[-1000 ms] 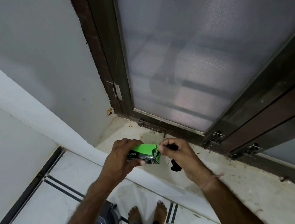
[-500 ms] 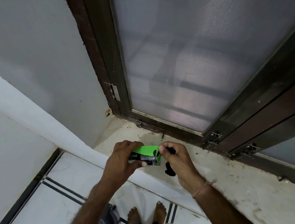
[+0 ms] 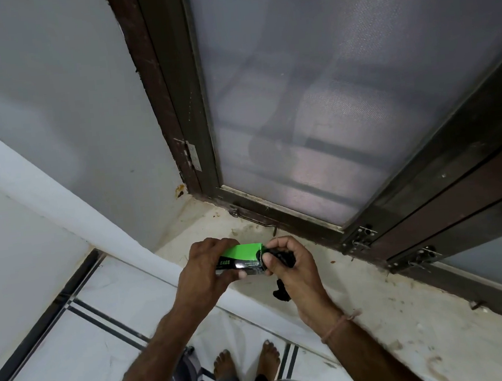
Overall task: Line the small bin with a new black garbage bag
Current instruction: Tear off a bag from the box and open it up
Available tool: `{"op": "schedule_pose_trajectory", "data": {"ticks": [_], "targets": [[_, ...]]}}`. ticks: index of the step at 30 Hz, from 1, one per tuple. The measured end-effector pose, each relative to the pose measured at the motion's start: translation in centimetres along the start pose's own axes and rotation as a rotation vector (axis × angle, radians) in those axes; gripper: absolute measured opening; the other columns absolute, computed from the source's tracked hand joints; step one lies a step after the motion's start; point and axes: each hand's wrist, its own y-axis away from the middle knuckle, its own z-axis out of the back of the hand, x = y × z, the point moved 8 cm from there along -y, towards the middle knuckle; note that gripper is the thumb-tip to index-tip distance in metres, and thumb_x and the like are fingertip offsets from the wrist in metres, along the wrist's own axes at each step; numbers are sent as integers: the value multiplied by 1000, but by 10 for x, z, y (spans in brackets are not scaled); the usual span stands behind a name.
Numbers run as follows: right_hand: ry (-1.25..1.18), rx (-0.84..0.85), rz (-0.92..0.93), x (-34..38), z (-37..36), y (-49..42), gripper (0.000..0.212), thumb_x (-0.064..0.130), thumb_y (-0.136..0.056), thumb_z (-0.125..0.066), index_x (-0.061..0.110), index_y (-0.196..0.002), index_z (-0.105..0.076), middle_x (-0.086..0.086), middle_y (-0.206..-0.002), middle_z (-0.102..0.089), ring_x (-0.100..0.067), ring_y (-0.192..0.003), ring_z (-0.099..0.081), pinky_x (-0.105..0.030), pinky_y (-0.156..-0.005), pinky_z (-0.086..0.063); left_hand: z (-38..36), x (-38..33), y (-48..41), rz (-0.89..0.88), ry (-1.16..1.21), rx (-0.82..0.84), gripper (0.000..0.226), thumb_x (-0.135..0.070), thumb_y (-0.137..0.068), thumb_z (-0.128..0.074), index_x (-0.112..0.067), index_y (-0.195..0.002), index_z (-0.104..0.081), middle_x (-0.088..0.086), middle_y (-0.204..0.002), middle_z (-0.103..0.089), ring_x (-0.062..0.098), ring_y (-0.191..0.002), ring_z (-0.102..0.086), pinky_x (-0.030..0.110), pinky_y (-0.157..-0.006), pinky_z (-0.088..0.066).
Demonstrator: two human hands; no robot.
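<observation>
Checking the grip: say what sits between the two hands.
Head view: the green bag box, gripped by the left hand; the right hand pinches black bag at its end.

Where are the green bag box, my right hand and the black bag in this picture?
green bag box (image 3: pixel 244 253), head view, on its green top face.
right hand (image 3: pixel 296 270), head view, on the middle of the hand.
black bag (image 3: pixel 282 291), head view, on the loose end hanging below the right hand.

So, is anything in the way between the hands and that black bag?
Nothing visible: the right hand pinches the black bag at the open end of the green box, which the left hand grips.
</observation>
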Motion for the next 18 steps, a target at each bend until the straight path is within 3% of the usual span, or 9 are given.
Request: {"op": "schedule_pose_trajectory", "data": {"ticks": [5,10,14,18], "targets": [[70,22,-70,-16,2,-8,14,-2,-96,-69,4,-108,-72,0,-84,-71,-9,-70,-63,-20,-72,-56,-5,6,-14,-26,-81,23,55,-39,-81,-81,-30,-132,-63,-3,-121,-60,21,-119,-44,34,-78,-44],[95,43,-138,-27,12,-17,21,3,-97,-70,21,-106,-77,4,-100,-77,-8,-73,-63,-21,-73,-55,-14,16,-27,-24,-233,89,62,-37,-83,-81,-26,-140,-61,6,-135,-60,31,-130,-47,44,-96,-48],[111,50,-163,-32,14,-16,20,7,-97,-72,24,-107,-77,9,-98,-77,-7,-73,-65,-22,-75,-55,-18,21,-27,-38,-279,108,64,-48,-84,-72,-30,-144,-58,6,-146,-56,34,-142,-42,55,-112,-38],[103,21,-182,-35,17,-11,18,11,-99,-71,14,-116,-75,4,-97,-74,-4,-66,-64,-19,-70,-55,-21,23,-24,-40,-314,125,76,-44,-83,-81,-37,-152,-48,4,-162,-43,33,-156,-24,63,-122,-22]]}}
